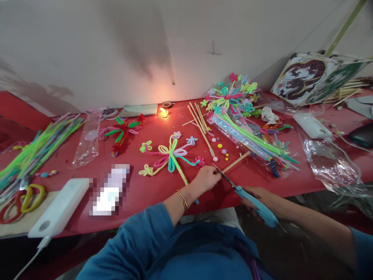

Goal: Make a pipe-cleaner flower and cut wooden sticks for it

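My left hand [207,178], with a gold bracelet at the wrist, is closed around the near end of a thin wooden stick [236,162]. The stick slants away to the right over the red table. In my right hand [259,198] are scissors with light blue handles [258,206], their dark blades lying across the stick beside my left fingers. Left of my forearm lies a pipe-cleaner flower [171,153] with pink, yellow and teal loops and a yellow wrapped stem, partly behind that arm. Just beyond my hands are small pom-poms [223,151] and several more wooden sticks [199,120].
A small flame or glowing light [163,112] burns near the wall. Bagged pipe cleaners [247,136] and a flower bunch [230,95] lie right of centre. At left are loose pipe cleaners [43,144], red-and-yellow-handled scissors [32,198], a white power bank [61,208] and a blurred phone [110,190].
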Demonstrator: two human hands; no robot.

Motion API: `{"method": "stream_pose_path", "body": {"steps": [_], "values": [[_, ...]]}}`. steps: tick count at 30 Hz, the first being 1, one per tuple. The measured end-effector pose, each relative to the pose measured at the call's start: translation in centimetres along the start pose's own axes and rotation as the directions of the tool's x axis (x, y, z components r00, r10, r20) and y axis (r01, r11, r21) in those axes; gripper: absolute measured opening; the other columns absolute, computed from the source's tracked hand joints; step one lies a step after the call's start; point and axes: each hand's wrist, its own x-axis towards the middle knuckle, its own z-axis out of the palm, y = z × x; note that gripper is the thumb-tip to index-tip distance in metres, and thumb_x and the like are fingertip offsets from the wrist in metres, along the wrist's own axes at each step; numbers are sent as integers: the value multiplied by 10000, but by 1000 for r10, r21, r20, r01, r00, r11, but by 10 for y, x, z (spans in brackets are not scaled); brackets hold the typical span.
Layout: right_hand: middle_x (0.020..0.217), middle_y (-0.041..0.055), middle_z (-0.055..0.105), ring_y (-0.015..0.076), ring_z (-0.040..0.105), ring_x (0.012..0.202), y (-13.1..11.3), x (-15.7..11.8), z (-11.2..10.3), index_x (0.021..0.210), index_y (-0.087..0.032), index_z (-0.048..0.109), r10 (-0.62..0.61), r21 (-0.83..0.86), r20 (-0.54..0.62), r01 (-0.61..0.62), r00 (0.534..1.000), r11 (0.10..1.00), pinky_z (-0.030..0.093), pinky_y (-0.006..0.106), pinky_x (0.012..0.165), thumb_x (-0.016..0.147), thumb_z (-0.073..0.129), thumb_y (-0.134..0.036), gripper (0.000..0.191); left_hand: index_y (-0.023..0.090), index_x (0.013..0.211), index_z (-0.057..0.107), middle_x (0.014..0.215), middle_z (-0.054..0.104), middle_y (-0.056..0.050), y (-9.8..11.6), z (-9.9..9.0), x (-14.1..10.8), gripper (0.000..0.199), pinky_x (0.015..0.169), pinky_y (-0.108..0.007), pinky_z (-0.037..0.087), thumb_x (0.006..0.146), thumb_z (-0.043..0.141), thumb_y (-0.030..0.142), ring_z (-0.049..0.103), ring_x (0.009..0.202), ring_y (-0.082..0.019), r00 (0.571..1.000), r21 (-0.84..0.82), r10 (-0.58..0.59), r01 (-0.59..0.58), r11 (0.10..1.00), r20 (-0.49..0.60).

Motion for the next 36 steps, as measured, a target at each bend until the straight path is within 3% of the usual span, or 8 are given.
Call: {"method": "stream_pose_path", "body": {"steps": [6,10,15,19,27,32,34,36], "values": [[528,-76,433,53,442,379,0,-1,0,671,-187,426,-40,10,-8,40,999,999,331,177,362,687,527,-376,215,140,571,592,489,568,-16,-2,1,2,225,497,-224,375,702,436,239,512,477,-116,1000,-32,26,-25,999,6],[579,-50,525,90,500,416,2,0,-5,851,-185,520,-64,-87,-23,61,998,994,376,206,392,688,538,-384,258,140,575,592,483,558,-9,-2,0,1,223,494,-223,383,703,452,257,517,475,-115,999,-75,-10,13,997,37],[901,64,670,240,621,831,6,8,-24,1117,-203,518,-334,-438,-258,198,907,877,462,315,697,709,526,-364,438,135,626,597,485,553,0,-2,-2,-3,197,483,-209,386,708,476,268,522,487,-109,997,-182,-78,75,980,-12],[958,89,670,277,619,882,6,17,-40,1170,-191,487,-388,-692,-394,9,833,721,442,345,731,769,423,-341,432,128,648,596,492,548,0,1,-6,-8,178,500,-211,396,704,482,254,527,506,-109,994,-245,-89,73,967,-55],[967,141,663,311,629,852,-8,24,-47,1149,-128,487,-408,-858,-415,-202,813,472,452,371,665,827,341,-305,396,137,652,553,517,522,23,9,-21,-21,91,517,-211,398,684,518,215,509,496,-88,986,-429,-119,57,902,-118],[851,145,685,322,645,768,-14,22,-49,1108,-150,530,-369,-886,-433,-314,822,341,460,397,620,845,339,-314,364,130,642,549,537,537,20,28,-40,-35,87,535,-202,404,690,554,202,503,506,-69,978,-681,-149,12,732,-144],[782,143,688,330,647,716,-17,19,-50,1049,-167,576,-419,-882,-462,-358,781,306,461,410,584,840,357,-343,350,123,661,589,559,558,11,36,-55,-42,77,556,-192,403,668,596,200,513,549,-69,967,-731,-166,-31,682,-195],[797,137,691,321,647,713,-24,16,-46,1040,-181,591,-507,-866,-490,-333,709,372,468,414,589,825,387,-364,349,130,688,631,594,575,11,41,-72,-48,112,528,-176,385,628,650,223,496,553,-59,947,-749,-160,-111,654,-280]]}}
